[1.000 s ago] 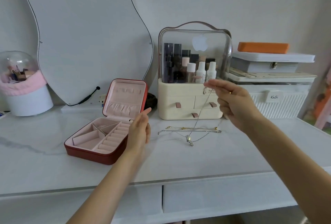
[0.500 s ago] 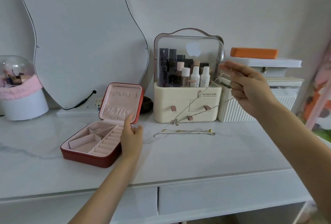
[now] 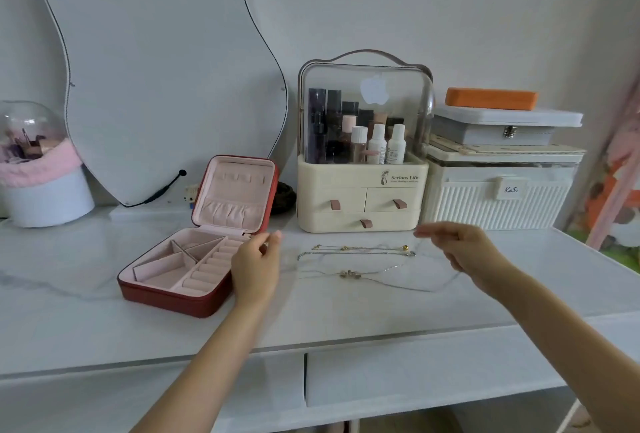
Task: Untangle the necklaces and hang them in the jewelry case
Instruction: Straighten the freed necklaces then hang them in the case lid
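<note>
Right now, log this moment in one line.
left hand: pinching chain | right hand: pinching chain | pendant necklace: stretched between | jewelry case: open

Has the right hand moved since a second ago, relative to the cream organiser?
Yes. The right hand has dropped from level with the bottles in the cream organiser to below its drawers, near the table.

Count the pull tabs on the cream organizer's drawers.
3. One on the upper left drawer, one on the upper right drawer, one on the wide bottom drawer of the cream organizer.
</note>
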